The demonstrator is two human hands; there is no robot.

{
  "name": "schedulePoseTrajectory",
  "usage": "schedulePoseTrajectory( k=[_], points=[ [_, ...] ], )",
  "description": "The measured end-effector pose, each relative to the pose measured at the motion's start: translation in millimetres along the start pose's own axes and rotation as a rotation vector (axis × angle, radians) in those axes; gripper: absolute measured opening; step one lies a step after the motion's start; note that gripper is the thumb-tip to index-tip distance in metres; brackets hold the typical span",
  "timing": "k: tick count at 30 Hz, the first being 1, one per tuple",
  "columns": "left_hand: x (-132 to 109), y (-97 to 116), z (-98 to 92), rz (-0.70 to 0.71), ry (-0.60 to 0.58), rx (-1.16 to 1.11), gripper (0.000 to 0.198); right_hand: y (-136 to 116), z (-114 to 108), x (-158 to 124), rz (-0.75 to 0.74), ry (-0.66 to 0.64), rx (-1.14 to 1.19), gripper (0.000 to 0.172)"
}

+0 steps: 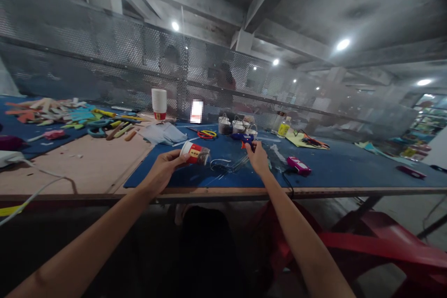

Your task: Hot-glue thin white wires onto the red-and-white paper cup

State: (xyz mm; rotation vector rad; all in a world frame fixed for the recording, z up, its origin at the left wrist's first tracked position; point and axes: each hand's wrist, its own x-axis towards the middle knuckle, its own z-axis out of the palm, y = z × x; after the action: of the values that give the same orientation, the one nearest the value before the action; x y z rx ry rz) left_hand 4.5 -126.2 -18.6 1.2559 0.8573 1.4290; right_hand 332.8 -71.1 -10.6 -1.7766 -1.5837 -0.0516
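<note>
My left hand (171,162) is closed around a red and white paper cup (193,152). The cup lies tilted on its side in the air, and something dark and clear shows at its right end. In my right hand (257,156) is a blue glue gun (240,137) with an orange trigger, its nose pointing left. The gun is apart from the cup. Beyond it stand several white cups with wire handles (238,126). Strands of clear material (230,165) lie on the blue mat between my hands.
Scissors (207,134) with red and yellow handles lie behind the cup. A stack of paper cups (159,102), a plastic bag (164,133) and a pile of coloured sticks and tools (52,111) are to the left. Rightward are a magenta device (298,166) and a yellow-labelled bottle (284,127).
</note>
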Motion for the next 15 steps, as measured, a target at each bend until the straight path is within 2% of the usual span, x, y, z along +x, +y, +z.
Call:
schedulePoseTrajectory(
  k=[2,4,7,9,11,15],
  points=[
    [0.9,-1.7,-1.1,-0.021,-0.002,0.005,0.036,-0.8,-2.2,0.4,-0.026,0.023,0.095,0.042],
    [1.6,-3.4,-1.9,-0.035,-0.004,0.012,0.034,-3.6,-4.9,-1.3,-0.051,0.003,0.297,0.042],
    [2.0,-5.0,-2.4,-0.034,0.000,0.024,0.034,-16.3,-9.6,-11.3,-0.082,-0.085,0.704,0.047],
    [2.1,-5.5,-2.6,-0.037,0.002,0.028,0.035,-30.5,-12.8,-22.7,-0.097,-0.158,0.869,0.048],
    [2.3,-5.6,-2.9,-0.043,0.008,0.027,0.035,-46.1,-15.0,-35.8,-0.107,-0.234,0.940,0.047],
    [2.2,-4.5,-2.8,-0.039,0.039,0.027,0.033,-68.7,-13.1,-57.7,-0.112,-0.317,0.927,0.040]
  ],
)
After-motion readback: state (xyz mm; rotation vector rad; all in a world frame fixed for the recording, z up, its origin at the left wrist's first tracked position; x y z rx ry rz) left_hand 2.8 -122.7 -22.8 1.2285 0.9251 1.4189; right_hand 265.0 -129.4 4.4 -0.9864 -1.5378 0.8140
